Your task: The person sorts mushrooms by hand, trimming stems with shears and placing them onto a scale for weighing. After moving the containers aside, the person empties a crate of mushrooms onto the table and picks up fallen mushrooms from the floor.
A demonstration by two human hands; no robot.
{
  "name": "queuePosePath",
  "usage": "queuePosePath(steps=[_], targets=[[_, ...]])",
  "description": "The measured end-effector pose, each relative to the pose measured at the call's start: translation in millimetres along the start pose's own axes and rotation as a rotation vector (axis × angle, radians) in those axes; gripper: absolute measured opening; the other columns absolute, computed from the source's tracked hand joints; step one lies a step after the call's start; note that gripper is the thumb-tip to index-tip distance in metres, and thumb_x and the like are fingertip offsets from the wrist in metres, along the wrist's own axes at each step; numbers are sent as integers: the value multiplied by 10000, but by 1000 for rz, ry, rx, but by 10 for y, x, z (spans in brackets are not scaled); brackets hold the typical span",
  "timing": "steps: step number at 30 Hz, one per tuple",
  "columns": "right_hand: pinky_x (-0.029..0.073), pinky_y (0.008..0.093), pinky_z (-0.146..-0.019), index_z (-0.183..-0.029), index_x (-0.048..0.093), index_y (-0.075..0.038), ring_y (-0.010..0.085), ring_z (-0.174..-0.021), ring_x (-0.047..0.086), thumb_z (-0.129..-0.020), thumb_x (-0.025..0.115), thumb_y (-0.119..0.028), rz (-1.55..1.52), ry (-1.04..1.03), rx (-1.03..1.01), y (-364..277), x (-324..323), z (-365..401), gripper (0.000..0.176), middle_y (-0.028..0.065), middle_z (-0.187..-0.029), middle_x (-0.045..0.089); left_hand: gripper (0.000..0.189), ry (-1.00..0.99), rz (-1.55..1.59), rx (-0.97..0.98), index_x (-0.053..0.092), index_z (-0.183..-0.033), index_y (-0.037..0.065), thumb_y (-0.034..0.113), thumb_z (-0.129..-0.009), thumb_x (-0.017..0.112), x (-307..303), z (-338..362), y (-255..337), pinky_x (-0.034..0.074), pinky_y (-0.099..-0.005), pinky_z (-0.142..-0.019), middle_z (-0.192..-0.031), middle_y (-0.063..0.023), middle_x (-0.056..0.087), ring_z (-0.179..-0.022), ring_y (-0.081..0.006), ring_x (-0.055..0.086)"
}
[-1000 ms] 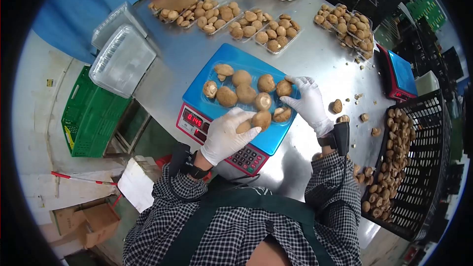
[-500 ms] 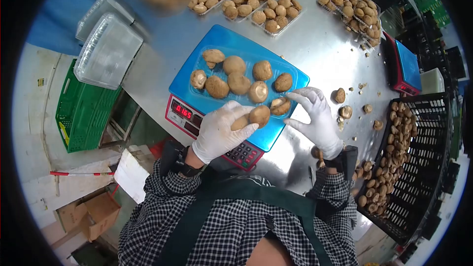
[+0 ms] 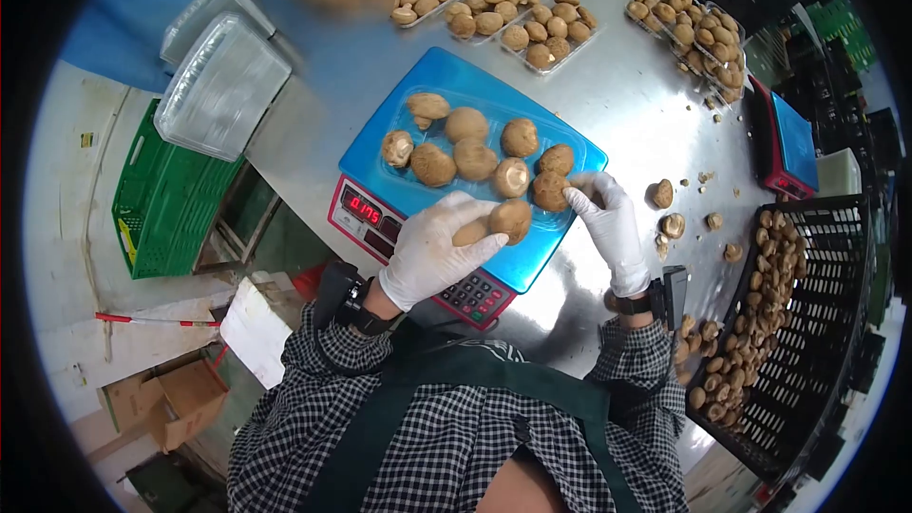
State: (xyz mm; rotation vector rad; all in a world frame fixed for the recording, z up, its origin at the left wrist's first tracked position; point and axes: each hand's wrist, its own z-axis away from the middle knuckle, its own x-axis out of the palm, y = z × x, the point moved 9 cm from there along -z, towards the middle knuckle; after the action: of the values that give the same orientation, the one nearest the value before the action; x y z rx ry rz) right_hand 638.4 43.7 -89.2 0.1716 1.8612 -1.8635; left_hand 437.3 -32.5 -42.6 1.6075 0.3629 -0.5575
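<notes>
Loaded tray (image 3: 496,110) is borne by scale (image 3: 513,271); over scale's near edge, two mushrooms (image 3: 510,220) are gripped by left hand (image 3: 437,252) and, if loosened, could be dropped; at its right, another mushroom (image 3: 551,191) is touched by right hand (image 3: 613,228), grip undetermined

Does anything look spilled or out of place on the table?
Yes: loose mushrooms and small scraps lie scattered on the steel table between the nearer blue scale and the black crate. They look stray, strewn outside any container.

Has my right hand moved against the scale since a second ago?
Yes: the right hand has shifted slightly along the blue scale, toward the side with its keypad.
</notes>
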Motion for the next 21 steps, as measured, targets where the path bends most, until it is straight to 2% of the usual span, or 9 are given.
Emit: queuePosePath(steps=[3, 7, 9, 10, 12, 14, 15, 19, 21], targets=[[443, 235, -638, -1032, 615, -35, 91, -680, 478, -808, 712, -100, -25, 89, 88, 44, -37, 50, 253, 9, -752, 501, 377, 5, 3, 13, 625, -1057, 2, 278, -811, 701, 2, 2, -2, 480, -335, -802, -960, -107, 598, -892, -264, 602], [440, 235, -638, -1076, 583, -40, 88, -688, 470, -811, 699, -72, -21, 187, -32, -3, -39, 116, 291, 6, -776, 490, 354, 16, 121, 45, 632, -1059, 30, 296, -830, 681, 43, -39, -103, 478, -334, -782, -928, -111, 607, -871, -253, 603], [443, 242, -645, -1073, 583, -40, 96, -696, 477, -806, 703, -73, 36, 236, -83, -110, -85, 198, 295, 13, -792, 498, 380, -79, 362, -48, 612, -1087, -17, 290, -867, 655, 118, -50, -153, 460, -305, -824, -962, -115, 616, -914, -197, 592], [456, 262, -673, -1104, 577, -44, 123, -723, 499, -779, 725, -88, 116, 247, -194, -291, -113, 263, 360, 37, -845, 525, 380, -74, 362, -52, 612, -1087, -17, 290, -867, 655, 110, -49, -150, 460, -305, -824, -962, -115, 616, -914, -197, 592], [470, 282, -700, -1136, 572, -48, 151, -751, 521, -753, 747, -103, 193, 255, -309, -597, -149, 364, 425, 61, -898, 551, 382, -133, 570, -210, 597, -1130, -39, 259, -893, 642, 193, -29, -239, 459, -247, -736, -933, -22, 581, -792, -90, 532], [487, 329, -773, -1208, 551, -56, 223, -857, 563, -692, 783, -137, 141, 6, -428, -912, 103, 423, 571, 116, -1033, 579, 385, -163, 626, -232, 590, -1140, -40, 256, -899, 636, 228, -42, -180, 451, -227, -722, -927, -16, 573, -773, -71, 514], [487, 354, -823, -1247, 541, -72, 258, -940, 573, -657, 801, -170, 157, -70, -399, -908, 198, 431, 652, 133, -1126, 571, 387, -196, 683, -253, 583, -1150, -40, 254, -904, 630, 269, -43, -143, 442, -207, -709, -922, -9, 564, -754, -51, 496], [466, 335, -854, -1231, 557, -76, 238, -994, 552, -675, 796, -159, 129, -79, -393, -787, 243, 403, 611, 106, -1142, 563, 370, -229, 714, -258, 572, -1162, -41, 221, -906, 623, 421, -23, -174, 448, -242, -838, -1003, -41, 599, -947, -89, 536], [460, 321, -851, -1233, 556, -76, 223, -997, 544, -679, 794, -152, 75, -126, -322, -729, 257, 411, 608, 99, -1152, 556, 366, -238, 689, -248, 575, -1156, -41, 219, -904, 626, 415, -18, -195, 447, -244, -844, -1009, -45, 600, -947, -91, 540]])
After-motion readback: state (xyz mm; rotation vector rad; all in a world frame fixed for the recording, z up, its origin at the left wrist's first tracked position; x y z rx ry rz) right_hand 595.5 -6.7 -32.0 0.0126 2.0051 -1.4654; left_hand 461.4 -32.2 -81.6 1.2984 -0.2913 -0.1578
